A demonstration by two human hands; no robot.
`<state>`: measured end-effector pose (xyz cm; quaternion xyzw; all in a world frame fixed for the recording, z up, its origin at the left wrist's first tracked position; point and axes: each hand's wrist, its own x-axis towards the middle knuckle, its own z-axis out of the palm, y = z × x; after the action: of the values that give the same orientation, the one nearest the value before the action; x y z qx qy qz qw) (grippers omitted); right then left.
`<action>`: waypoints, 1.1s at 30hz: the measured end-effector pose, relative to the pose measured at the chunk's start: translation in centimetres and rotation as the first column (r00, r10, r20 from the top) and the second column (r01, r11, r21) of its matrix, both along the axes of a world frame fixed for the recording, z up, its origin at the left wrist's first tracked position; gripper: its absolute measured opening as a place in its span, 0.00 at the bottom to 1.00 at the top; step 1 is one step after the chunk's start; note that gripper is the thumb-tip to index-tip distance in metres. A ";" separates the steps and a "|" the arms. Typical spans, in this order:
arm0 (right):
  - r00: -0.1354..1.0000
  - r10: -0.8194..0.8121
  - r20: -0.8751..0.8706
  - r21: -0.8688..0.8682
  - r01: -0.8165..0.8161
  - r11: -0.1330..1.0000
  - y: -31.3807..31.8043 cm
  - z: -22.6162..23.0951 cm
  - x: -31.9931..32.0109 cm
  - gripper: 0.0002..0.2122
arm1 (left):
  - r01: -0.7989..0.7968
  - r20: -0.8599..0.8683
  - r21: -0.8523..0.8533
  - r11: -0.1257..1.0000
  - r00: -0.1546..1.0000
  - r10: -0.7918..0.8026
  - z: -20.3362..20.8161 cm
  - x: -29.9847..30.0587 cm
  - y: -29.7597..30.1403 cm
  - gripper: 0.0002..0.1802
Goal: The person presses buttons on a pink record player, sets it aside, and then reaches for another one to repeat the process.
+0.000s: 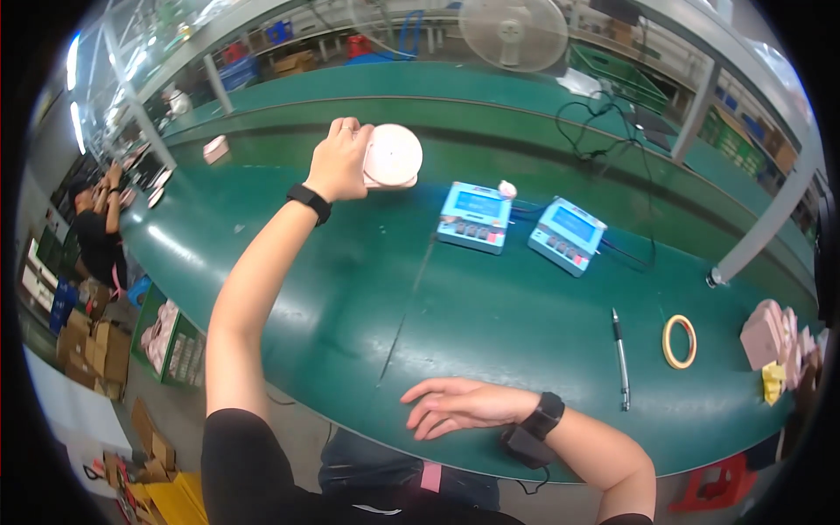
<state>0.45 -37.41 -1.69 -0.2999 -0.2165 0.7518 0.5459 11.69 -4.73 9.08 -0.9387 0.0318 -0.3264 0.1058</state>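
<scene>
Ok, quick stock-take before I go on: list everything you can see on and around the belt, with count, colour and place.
round device: 1, pale pink, far side of belt, in left hand
tester boxes: 2, light blue, belt centre, side by side
pen: 1, silver and black, right of centre
tape ring: 1, tan, right of pen
stacked parts: several, pink, far right
fan: 1, white, behind belt
belt: 1, green
left hand: gripping round device
right hand: resting open on belt, near edge

Two blue testers (474,216) (567,234), one pen (620,359), one tape ring (679,341).
</scene>
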 end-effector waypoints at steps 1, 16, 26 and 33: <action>1.000 -0.009 0.006 -0.006 0.009 1.000 0.1 0.2 -0.1 0.17 | 0.000 -0.042 -0.022 1.000 0.999 -0.001 0.1 -2.3 0.4 0.37; -0.363 -0.640 0.678 0.693 0.025 0.720 0.1 3.6 -1.8 0.26 | -0.125 -0.547 -0.503 0.855 0.812 -0.203 -3.8 -16.7 -5.9 0.44; -0.609 -0.394 0.689 0.494 -0.003 0.869 0.0 3.3 -1.3 0.23 | -0.181 -0.242 -0.970 0.162 0.651 -0.720 -5.0 -9.9 -4.9 0.17; -0.580 -0.406 0.706 0.503 0.009 0.864 0.0 3.1 -1.2 0.22 | -0.200 0.189 -0.830 -0.520 0.777 -0.601 -9.2 -8.1 -0.8 0.12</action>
<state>-0.75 -37.44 1.46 -0.7651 -0.5811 -0.0765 0.2667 3.63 -5.52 -0.12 -0.5610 -0.0155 0.0327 -0.8270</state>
